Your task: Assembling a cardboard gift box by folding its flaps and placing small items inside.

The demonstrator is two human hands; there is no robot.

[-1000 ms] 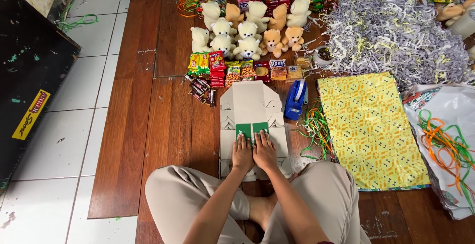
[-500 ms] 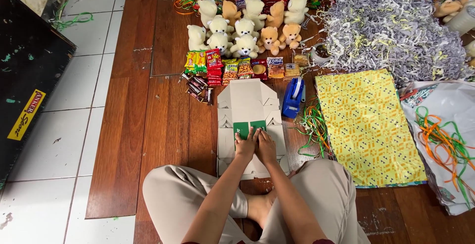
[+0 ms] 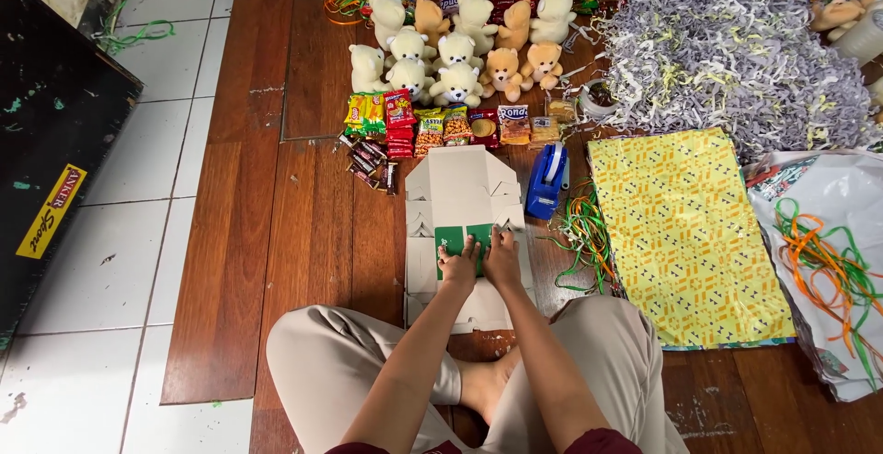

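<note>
A person sits cross-legged on a dark wooden floor [image 3: 303, 233], both forearms reaching forward to a flattened grey cardboard box [image 3: 460, 198] that lies unfolded just in front of the knees. The left hand [image 3: 460, 261] and the right hand [image 3: 501, 259] rest side by side, nearly touching, with fingers spread flat and pressing down on two green flaps [image 3: 457, 238] at the middle of the box; neither hand is closed around anything. Just right of the box stands a blue tape dispenser [image 3: 548, 180], and beside that lies a loose tangle of green and orange ribbon [image 3: 581, 238]. Further right a sheet of yellow patterned wrapping paper [image 3: 685, 233] is spread flat on the floor, with a white plastic bag [image 3: 832, 206] at its far edge carrying more orange and green ribbon. Beyond the box a row of snack packets [image 3: 432, 125] in red, yellow and green lies in a line, with a few small dark bars [image 3: 366, 161] at its left end. Behind the packets a group of small teddy bears [image 3: 455, 45], cream and tan, sits close together. To their right is a big heap of shredded grey and white paper [image 3: 727, 49]. White tiles [image 3: 138, 224] border the wood on the left, next to a large black case [image 3: 51, 141]
</note>
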